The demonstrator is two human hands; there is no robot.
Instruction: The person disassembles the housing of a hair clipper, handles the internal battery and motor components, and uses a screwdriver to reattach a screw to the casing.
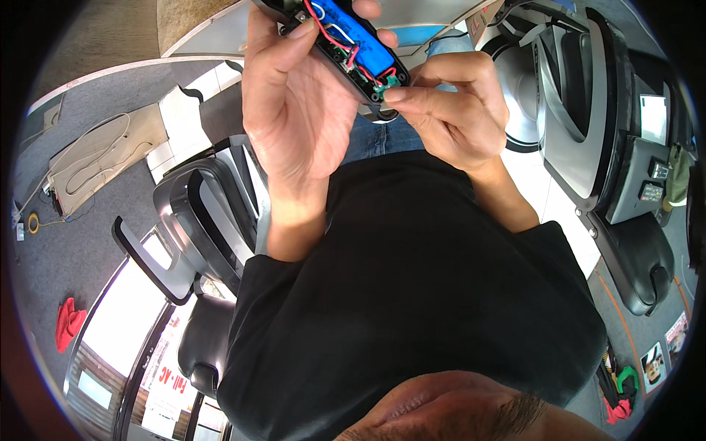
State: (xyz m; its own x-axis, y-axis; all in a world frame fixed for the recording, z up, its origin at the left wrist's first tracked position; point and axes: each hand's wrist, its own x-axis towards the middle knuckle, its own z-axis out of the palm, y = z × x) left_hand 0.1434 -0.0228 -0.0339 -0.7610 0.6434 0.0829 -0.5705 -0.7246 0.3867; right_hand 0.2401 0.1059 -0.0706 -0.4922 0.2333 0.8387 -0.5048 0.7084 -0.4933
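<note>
An opened black handheld electric device is held tilted at the top of the head view. Inside its long casing lie a blue cylindrical battery, red and white wires, and a small green circuit board at the near end. My left hand is wrapped round the casing from beneath, its thumb on the near side and fingertips on the far side. The thumb and forefinger of my right hand pinch at the casing's near end, beside the green board. Whether anything small sits between those fingertips is hidden.
Black and silver padded chairs stand on both sides, one at left and one at right. A counter edge runs across the top left. A red cloth and a cable lie farther left.
</note>
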